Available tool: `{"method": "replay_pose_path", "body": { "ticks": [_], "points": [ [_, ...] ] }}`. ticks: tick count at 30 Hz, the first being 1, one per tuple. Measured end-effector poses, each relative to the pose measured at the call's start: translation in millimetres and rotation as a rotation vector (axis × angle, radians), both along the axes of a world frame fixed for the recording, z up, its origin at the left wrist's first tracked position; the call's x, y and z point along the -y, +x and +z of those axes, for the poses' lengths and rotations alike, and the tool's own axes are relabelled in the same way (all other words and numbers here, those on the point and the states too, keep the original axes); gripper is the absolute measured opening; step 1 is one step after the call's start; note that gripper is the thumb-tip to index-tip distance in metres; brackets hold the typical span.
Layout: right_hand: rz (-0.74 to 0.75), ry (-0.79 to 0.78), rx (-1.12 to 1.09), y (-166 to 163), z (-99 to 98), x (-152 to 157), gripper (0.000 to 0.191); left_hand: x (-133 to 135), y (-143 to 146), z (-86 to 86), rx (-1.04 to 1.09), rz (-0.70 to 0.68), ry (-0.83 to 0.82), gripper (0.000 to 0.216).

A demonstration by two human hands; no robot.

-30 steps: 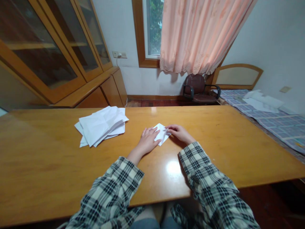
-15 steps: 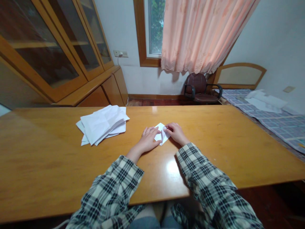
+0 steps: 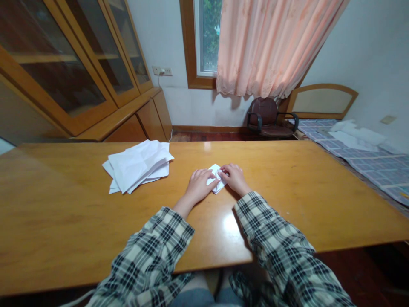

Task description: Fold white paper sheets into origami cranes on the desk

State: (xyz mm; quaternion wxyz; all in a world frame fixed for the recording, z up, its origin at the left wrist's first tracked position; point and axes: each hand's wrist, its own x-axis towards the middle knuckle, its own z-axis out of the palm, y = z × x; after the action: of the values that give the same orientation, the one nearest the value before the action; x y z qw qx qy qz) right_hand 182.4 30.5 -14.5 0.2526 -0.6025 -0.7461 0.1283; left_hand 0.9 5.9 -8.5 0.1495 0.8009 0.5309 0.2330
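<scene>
Both the left hand (image 3: 198,184) and the right hand (image 3: 235,177) touch 1 small folded paper (image 3: 217,189) on the table (image 3: 287,179). The left is loosely spread, thumb and fingertips on the paper's left part, not clasping it; the right has bent fingers at the paper's right side, and I cannot tell whether they pinch it. To the left, well apart, white sheets (image 3: 136,166) lie in an uneven stack. Beyond the table stand a chair (image 3: 263,113), a cabinet (image 3: 123,117) at left and a bed (image 3: 361,157) at right; a curtain (image 3: 265,47) partly covers the window (image 3: 210,38).
</scene>
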Motion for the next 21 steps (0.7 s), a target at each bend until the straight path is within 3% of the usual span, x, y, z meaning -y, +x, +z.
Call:
{"method": "replay_pose_path", "body": {
  "ticks": [4,21],
  "points": [
    [0.006,0.007,0.008,-0.5,-1.0,0.0,0.017,2.3,5.6,-1.2,-0.005,0.041,0.048,0.028],
    [0.016,0.004,-0.037,0.7,-1.9,-0.6,0.020,2.7,2.2,-2.6,-0.075,-0.011,0.019,0.036]
  ]
}}
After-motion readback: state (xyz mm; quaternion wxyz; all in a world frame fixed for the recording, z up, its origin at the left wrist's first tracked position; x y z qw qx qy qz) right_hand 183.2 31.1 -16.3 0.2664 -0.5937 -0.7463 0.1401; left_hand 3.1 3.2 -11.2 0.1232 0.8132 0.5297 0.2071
